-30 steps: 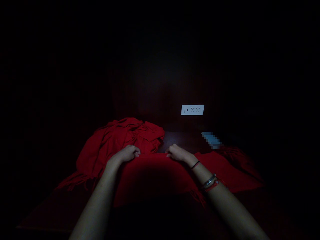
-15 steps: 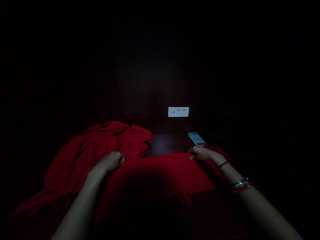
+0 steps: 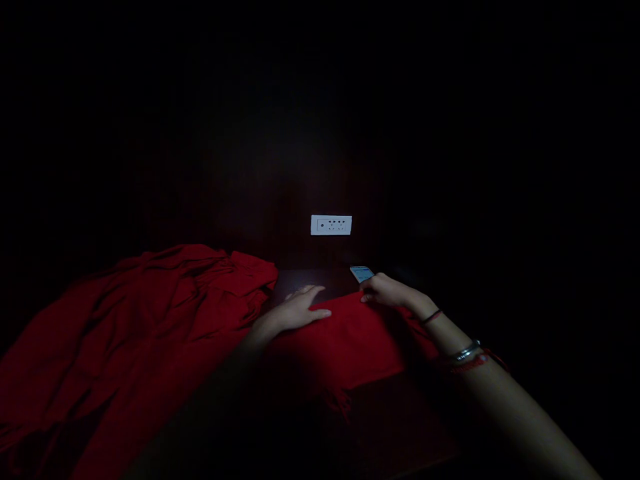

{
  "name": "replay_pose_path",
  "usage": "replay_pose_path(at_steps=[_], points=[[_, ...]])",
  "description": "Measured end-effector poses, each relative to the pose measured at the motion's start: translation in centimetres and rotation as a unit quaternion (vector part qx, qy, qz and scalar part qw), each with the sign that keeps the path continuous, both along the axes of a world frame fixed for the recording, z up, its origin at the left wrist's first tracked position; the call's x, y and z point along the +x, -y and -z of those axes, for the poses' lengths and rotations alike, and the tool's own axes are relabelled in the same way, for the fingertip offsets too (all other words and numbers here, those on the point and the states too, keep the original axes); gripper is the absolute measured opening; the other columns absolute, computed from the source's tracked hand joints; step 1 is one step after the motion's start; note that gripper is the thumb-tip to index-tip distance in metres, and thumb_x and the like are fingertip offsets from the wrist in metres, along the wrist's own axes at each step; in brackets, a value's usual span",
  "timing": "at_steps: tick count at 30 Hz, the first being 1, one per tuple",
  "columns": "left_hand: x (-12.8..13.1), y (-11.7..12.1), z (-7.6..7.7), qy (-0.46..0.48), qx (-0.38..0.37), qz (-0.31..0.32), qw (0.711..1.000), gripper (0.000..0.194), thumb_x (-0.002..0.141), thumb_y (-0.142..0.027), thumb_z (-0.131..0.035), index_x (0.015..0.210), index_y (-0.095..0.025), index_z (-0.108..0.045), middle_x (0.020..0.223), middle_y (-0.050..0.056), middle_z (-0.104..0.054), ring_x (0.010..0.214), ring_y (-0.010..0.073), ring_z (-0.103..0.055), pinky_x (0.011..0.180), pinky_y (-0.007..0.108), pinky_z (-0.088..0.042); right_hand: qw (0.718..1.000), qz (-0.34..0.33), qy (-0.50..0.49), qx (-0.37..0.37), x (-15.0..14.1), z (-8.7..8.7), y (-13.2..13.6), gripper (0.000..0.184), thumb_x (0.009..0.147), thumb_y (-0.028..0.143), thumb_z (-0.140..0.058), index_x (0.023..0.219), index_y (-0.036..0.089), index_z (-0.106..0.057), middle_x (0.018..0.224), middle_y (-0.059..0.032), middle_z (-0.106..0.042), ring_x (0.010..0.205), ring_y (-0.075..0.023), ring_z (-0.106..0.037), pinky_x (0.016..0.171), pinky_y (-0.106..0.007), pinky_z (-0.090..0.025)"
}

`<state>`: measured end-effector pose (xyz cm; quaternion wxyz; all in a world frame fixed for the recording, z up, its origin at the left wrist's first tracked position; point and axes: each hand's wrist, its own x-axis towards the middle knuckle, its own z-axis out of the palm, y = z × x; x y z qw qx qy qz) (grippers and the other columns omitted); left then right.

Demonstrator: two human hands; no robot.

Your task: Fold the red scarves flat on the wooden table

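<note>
A red fringed scarf (image 3: 367,337) lies partly flat across a dark surface, its far edge running between my hands. The rest of the red cloth is heaped in loose folds at the left. My left hand (image 3: 296,311) rests at the far edge, fingers stretched out and thumb apart, holding nothing. My right hand (image 3: 383,291) pinches the far right corner of the scarf. Shadow hides the near part of the cloth and much of my left forearm.
A phone-like flat object with a lit face (image 3: 361,273) lies just beyond my right hand, partly covered by it. A white socket plate (image 3: 331,225) is set in the dark wall behind. Darkness hides the surroundings.
My left hand has let go of the scarf's edge and moved right, its fingers now spread. My right hand keeps its pinch. The view has turned slightly right.
</note>
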<state>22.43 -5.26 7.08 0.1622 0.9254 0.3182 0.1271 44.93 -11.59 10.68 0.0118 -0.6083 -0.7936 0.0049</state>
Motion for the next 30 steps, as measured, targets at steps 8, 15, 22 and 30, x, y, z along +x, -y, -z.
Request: replay_pose_path(at_steps=[8, 15, 22, 30], points=[[4.9, -2.1, 0.9, 0.069, -0.05, 0.048, 0.995, 0.016, 0.068, -0.018, -0.051, 0.08, -0.015, -0.061, 0.079, 0.002, -0.062, 0.075, 0.0144, -0.054, 0.066, 0.021, -0.039, 0.996, 0.01, 0.034, -0.077, 4.3, -1.1, 0.2, 0.017, 0.069, 0.021, -0.055, 0.082, 0.015, -0.064, 0.072, -0.0029, -0.062, 0.066, -0.0125, -0.055, 0.057, -0.019, -0.036], [3.5, -2.5, 0.2, 0.043, -0.059, 0.066, 0.995, 0.016, 0.068, -0.015, -0.049, 0.078, -0.015, -0.061, 0.077, 0.001, -0.062, 0.074, 0.0146, -0.054, 0.067, 0.021, -0.039, 0.994, 0.03, -0.024, -0.101, 5.9, 0.4, -0.3, 0.044, 0.063, 0.02, -0.062, 0.106, 0.017, -0.056, 0.107, -0.0065, -0.056, 0.095, -0.0172, -0.051, 0.078, -0.023, -0.038], [3.4, -1.4, -1.1, 0.031, -0.073, 0.167, 0.983, 0.02, 0.067, -0.013, -0.047, 0.08, -0.016, -0.061, 0.081, 0.0, -0.063, 0.076, 0.0141, -0.053, 0.07, 0.021, -0.038, 0.969, -0.068, -0.142, -0.191, 0.9, 2.6, -2.7, 0.051, 0.065, 0.017, -0.06, 0.115, 0.018, -0.048, 0.115, -0.0053, -0.052, 0.1, -0.0154, -0.048, 0.085, -0.025, -0.035], [2.4, -1.2, -2.3, -0.021, -0.103, 0.171, 0.98, 0.028, 0.065, -0.011, -0.048, 0.088, -0.018, -0.061, 0.09, 0.001, -0.062, 0.083, 0.0153, -0.053, 0.074, 0.022, -0.038, 0.947, -0.024, -0.08, -0.31, 0.6, 2.1, -3.3, 0.029, 0.061, 0.016, -0.062, 0.09, 0.009, -0.062, 0.077, -0.0012, -0.064, 0.068, -0.0113, -0.053, 0.064, -0.019, -0.04]])
